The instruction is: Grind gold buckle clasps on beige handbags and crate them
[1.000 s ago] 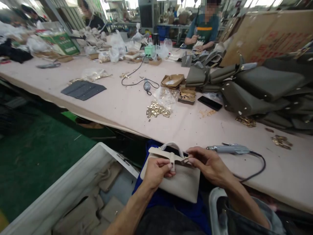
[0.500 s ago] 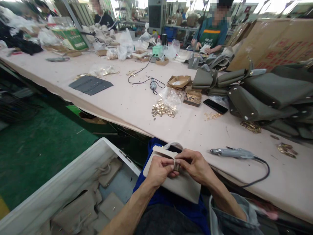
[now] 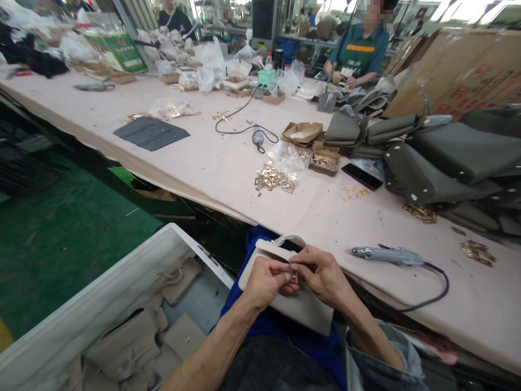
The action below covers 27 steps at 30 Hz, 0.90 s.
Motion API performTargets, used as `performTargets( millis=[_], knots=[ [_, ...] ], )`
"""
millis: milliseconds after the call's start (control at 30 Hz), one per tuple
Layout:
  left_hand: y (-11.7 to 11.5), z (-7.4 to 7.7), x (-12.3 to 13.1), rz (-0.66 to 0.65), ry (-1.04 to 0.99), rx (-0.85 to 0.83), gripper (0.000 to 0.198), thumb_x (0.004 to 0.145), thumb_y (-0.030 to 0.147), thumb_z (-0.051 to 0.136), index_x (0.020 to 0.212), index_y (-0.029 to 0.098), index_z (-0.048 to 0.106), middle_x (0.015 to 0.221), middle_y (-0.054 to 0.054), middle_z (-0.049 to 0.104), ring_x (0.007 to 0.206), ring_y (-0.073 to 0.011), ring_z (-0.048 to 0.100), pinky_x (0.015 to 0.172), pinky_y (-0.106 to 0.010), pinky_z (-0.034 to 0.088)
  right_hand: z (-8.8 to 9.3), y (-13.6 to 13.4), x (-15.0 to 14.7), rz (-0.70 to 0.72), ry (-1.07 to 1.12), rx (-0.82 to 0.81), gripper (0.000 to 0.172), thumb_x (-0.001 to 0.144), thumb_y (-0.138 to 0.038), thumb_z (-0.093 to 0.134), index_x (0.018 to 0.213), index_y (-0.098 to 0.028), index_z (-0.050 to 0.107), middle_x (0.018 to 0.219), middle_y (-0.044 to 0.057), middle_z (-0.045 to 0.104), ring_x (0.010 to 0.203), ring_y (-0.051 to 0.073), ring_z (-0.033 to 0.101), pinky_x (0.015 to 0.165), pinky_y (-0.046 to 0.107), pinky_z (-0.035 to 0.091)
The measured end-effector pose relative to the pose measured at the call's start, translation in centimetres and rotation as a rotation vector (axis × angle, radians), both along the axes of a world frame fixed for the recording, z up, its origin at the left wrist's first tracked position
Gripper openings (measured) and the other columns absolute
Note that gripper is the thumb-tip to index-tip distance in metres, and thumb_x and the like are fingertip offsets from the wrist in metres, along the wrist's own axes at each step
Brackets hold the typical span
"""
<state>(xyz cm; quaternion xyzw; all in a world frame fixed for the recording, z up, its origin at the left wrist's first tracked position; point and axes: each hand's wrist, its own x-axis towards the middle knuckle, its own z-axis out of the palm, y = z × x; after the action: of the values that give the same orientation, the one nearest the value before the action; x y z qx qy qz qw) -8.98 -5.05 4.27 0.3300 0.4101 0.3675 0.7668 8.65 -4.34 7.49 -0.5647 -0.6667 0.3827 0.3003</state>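
Note:
A beige handbag (image 3: 305, 309) lies across my lap on blue cloth, its wrapped handle (image 3: 290, 238) toward the table. Over its front, my left hand (image 3: 266, 279) pinches a small gold metal clasp plate (image 3: 293, 276) at the bag's strap. My right hand (image 3: 319, 271) meets it from the other side, thumb and forefinger closed on the same spot. The fingertips partly hide the clasp and the strap end, so I cannot tell how the two are joined.
A grey electric screwdriver (image 3: 385, 255) with a cord lies near the table edge. Gold hardware (image 3: 274, 178) is piled beyond, beside small cardboard boxes (image 3: 324, 161) and a phone (image 3: 362, 176). Dark bags (image 3: 451, 157) fill the right. A white bin (image 3: 101, 298) holds beige bags. A co-worker (image 3: 360, 49) sits opposite.
My hands stay at the same place on the bag. The gold clasp shows more clearly between the fingers. The camera view has shifted slightly; the co-worker's hands have moved a little.

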Motion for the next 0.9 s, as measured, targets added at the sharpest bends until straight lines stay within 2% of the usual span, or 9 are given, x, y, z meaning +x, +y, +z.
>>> performTargets(
  millis=[233, 433, 600, 667, 800, 900],
  knots=[
    [-0.1, -0.9, 0.0, -0.003, 0.003, -0.014, 0.035, 0.069, 0.025, 0.082, 0.099, 0.006, 0.082, 0.079, -0.016, 0.079, 0.066, -0.0201, 0.076, 0.063, -0.025, 0.061, -0.3, -0.4, -0.1, 0.008, -0.034, 0.016, 0.015, 0.086, -0.017, 0.067, 0.088, -0.024, 0.080, 0.084, 0.003, 0.067, 0.078, 0.017, 0.064, 0.068, 0.028, 0.047],
    [-0.3, 0.0, -0.1, 0.007, 0.012, -0.059, 0.034, 0.067, 0.029, 0.083, 0.089, 0.003, 0.080, 0.077, -0.017, 0.078, 0.065, -0.0218, 0.076, 0.061, -0.025, 0.062, -0.5, -0.4, -0.2, -0.003, -0.021, 0.031, 0.013, 0.085, -0.018, 0.068, 0.085, -0.024, 0.080, 0.081, 0.003, 0.067, 0.075, 0.017, 0.064, 0.067, 0.028, 0.047],
    [-0.4, 0.1, 0.7, 0.106, 0.078, -0.100, 0.033, 0.061, 0.027, 0.084, 0.082, 0.003, 0.075, 0.066, -0.016, 0.076, 0.055, -0.0225, 0.074, 0.049, -0.025, 0.059, -1.1, -0.7, -0.4, -0.050, -0.006, 0.086, 0.009, 0.083, -0.018, 0.071, 0.081, -0.023, 0.078, 0.079, 0.003, 0.067, 0.073, 0.017, 0.063, 0.070, 0.029, 0.049],
    [-0.5, 0.0, 1.0, 0.152, 0.098, -0.111, 0.029, 0.060, 0.025, 0.082, 0.078, 0.005, 0.071, 0.061, -0.014, 0.074, 0.049, -0.0217, 0.071, 0.044, -0.024, 0.057, -1.2, -1.1, -0.4, -0.023, -0.011, 0.145, 0.013, 0.088, -0.017, 0.065, 0.085, -0.022, 0.076, 0.082, 0.004, 0.066, 0.077, 0.018, 0.062, 0.071, 0.030, 0.049],
    [-0.5, 0.1, 1.5, 0.231, 0.100, -0.121, 0.025, 0.057, 0.020, 0.077, 0.077, 0.011, 0.064, 0.056, -0.009, 0.071, 0.041, -0.0201, 0.067, 0.035, -0.022, 0.051, -1.3, -2.1, -0.1, 0.137, -0.043, 0.315, 0.026, 0.095, -0.012, 0.050, 0.106, -0.021, 0.072, 0.100, 0.008, 0.063, 0.090, 0.019, 0.061, 0.076, 0.031, 0.051],
    [-0.4, 0.6, 1.7, 0.264, 0.069, -0.125, 0.027, 0.057, 0.019, 0.076, 0.078, 0.015, 0.059, 0.051, -0.004, 0.069, 0.039, -0.0189, 0.064, 0.033, -0.021, 0.049, -1.8, -2.6, 0.1, 0.164, -0.145, 0.427, 0.034, 0.095, -0.009, 0.045, 0.115, -0.022, 0.069, 0.107, 0.010, 0.062, 0.091, 0.019, 0.061, 0.077, 0.030, 0.051]
  ],
)
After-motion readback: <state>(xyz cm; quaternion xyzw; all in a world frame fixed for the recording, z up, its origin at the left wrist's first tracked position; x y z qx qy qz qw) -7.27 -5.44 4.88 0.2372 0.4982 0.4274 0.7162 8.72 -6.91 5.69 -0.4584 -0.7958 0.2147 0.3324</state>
